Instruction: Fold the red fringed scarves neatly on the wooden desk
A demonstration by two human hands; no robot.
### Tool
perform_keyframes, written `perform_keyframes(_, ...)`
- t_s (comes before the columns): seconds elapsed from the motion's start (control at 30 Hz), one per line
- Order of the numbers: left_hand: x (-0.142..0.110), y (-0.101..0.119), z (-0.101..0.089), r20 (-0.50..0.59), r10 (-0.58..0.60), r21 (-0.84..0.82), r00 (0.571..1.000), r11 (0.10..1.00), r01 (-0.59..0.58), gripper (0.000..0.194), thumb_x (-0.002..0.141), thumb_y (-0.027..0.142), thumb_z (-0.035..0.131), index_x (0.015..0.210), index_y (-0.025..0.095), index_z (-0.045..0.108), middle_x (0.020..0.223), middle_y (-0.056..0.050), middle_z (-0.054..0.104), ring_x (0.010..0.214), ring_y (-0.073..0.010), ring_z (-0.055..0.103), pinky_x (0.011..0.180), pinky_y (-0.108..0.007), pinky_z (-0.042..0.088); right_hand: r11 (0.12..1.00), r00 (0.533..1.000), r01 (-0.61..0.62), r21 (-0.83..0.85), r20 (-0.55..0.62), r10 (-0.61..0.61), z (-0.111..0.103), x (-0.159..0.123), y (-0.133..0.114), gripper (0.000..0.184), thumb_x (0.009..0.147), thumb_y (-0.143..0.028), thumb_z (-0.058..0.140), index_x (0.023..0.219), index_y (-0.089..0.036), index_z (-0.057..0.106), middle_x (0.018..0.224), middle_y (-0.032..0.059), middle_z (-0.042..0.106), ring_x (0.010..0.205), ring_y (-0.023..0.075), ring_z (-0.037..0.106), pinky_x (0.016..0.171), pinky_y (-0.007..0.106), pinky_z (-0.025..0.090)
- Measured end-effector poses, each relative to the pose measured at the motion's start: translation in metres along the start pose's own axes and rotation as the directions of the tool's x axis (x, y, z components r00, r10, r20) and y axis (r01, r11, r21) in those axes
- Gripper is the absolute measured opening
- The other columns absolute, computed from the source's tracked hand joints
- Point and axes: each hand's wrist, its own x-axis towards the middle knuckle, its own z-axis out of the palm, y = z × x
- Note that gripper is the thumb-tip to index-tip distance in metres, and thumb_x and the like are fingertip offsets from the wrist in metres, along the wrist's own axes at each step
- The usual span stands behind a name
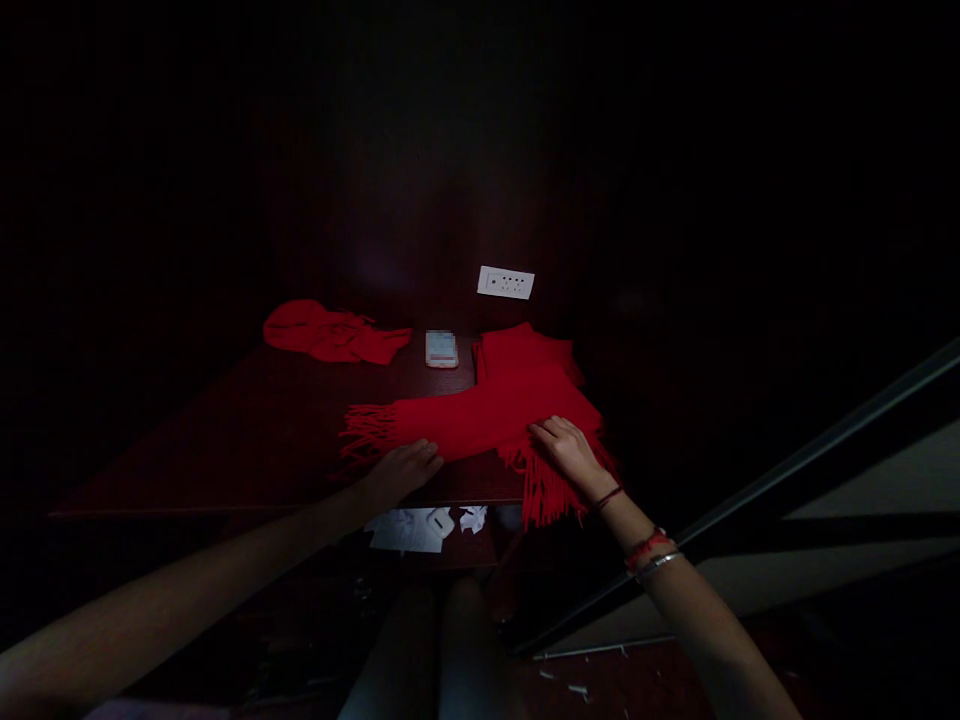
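Note:
A red fringed scarf (480,408) lies across the dark table, one end running left and another part hanging with its fringe toward the front edge. At its lower left border, my left hand (405,468) is closed on the cloth, fingers together; the fingertips are partly lost in the dark. My right hand (570,450) pinches the scarf just above the right-hand fringe, with the wrist over the strands. More of the red cloth is layered in folds behind, at the back right.
A crumpled red cloth (322,332) lies at the table's back left. Beside it is a phone (441,349) with a lit screen. A white wall socket (506,282) is above. Below the tabletop (247,440), papers (405,530) and a small white case (440,523) lie on a shelf.

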Motion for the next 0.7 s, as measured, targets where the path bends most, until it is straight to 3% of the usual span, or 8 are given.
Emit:
perform_keyframes(0.17, 0.0, 0.001, -0.01, 0.001, 0.037, -0.059, 0.999, 0.998, -0.037, 0.032, 0.077, 0.001, 0.034, 0.099, 0.017, 0.051, 0.108, -0.007, 0.053, 0.099, -0.0161, 0.048, 0.084, -0.03, 0.038, 0.997, 0.999, -0.034, -0.066, 0.03, 0.036, -0.008, -0.009, 0.017, 0.02, 0.081, -0.013, 0.041, 0.09, -0.016, 0.058, 0.081, 0.0062, 0.058, 0.076, 0.0172, 0.045, 0.069, 0.027, 0.034)
perform_keyframes(0.4, 0.007, 0.002, -0.021, 0.111, 0.02, -0.051, 0.994, 0.999, -0.014, 0.032, 0.075, 0.001, 0.037, 0.098, 0.015, 0.054, 0.101, -0.008, 0.057, 0.097, -0.02, 0.051, 0.081, -0.032, 0.04, 0.991, 0.996, -0.084, -0.104, 0.015, 0.086, -0.009, 0.002, 0.015, 0.022, 0.082, -0.015, 0.037, 0.074, -0.015, 0.058, 0.069, 0.0054, 0.053, 0.068, 0.0166, 0.042, 0.067, 0.027, 0.032)
perform_keyframes(0.6, 0.012, -0.011, -0.022, 0.069, -0.065, 0.006, 0.995, 0.998, 0.064, 0.033, 0.077, 0.004, 0.036, 0.104, 0.017, 0.051, 0.111, -0.009, 0.051, 0.105, -0.0195, 0.045, 0.082, -0.031, 0.039, 0.988, 0.991, -0.129, -0.09, 0.035, 0.132, -0.008, 0.001, 0.022, 0.02, 0.082, -0.017, 0.04, 0.093, -0.015, 0.056, 0.079, 0.0064, 0.054, 0.075, 0.0176, 0.042, 0.07, 0.028, 0.032)
perform_keyframes(0.7, 0.007, -0.012, -0.014, 0.095, -0.043, -0.019, 0.995, 0.999, 0.045, 0.035, 0.076, 0.002, 0.036, 0.104, 0.017, 0.052, 0.112, -0.009, 0.052, 0.105, -0.0191, 0.046, 0.085, -0.031, 0.038, 0.993, 0.992, -0.098, -0.067, 0.067, 0.103, -0.01, -0.004, 0.026, 0.022, 0.082, -0.018, 0.041, 0.098, -0.017, 0.055, 0.09, 0.0065, 0.054, 0.082, 0.0183, 0.042, 0.072, 0.028, 0.032)
